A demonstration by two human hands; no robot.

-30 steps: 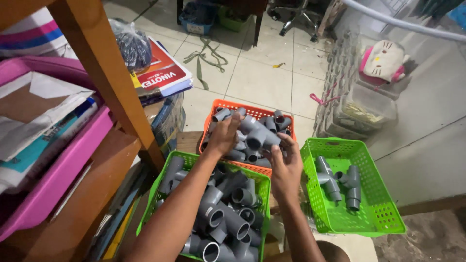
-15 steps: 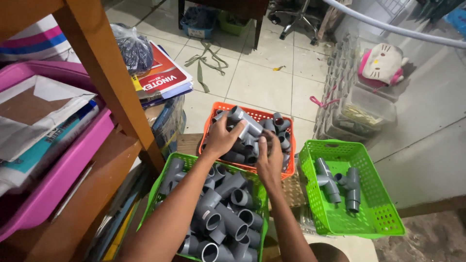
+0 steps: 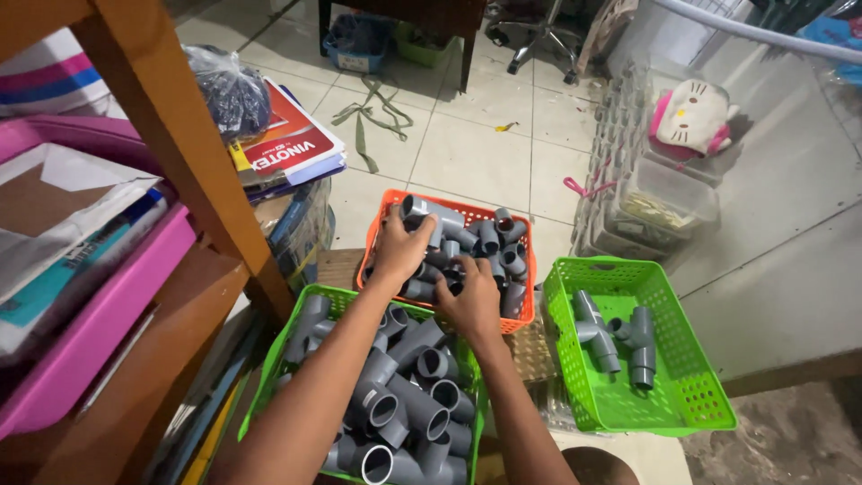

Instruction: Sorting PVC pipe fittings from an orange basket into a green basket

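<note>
An orange basket (image 3: 530, 269) holds several grey plastic pipe fittings (image 3: 503, 247). My left hand (image 3: 400, 247) is closed around one grey fitting (image 3: 422, 213) at the basket's left side, lifted a little above the pile. Over the pile at the front of that basket, my right hand (image 3: 471, 301) lies palm down with its fingers curled among the fittings; whether it grips one is unclear. Under my forearms stands a green basket (image 3: 269, 382) packed with grey tee fittings (image 3: 404, 404). Another green basket (image 3: 669, 377) on the right holds two grey tee fittings (image 3: 615, 337).
A wooden shelf post (image 3: 193, 153) rises at the left, beside pink trays (image 3: 99, 314) of papers. Behind it lie a stack of red booklets (image 3: 287, 144) and a dark plastic bag (image 3: 233, 90). Clear plastic boxes (image 3: 660, 202) and a plush toy (image 3: 696, 117) stand at the right on the tiled floor.
Both hands lowered a grey fitting toward the pile in the orange basket. My right hand has let go of it and settled on the front fittings; my left hand still grips one.
</note>
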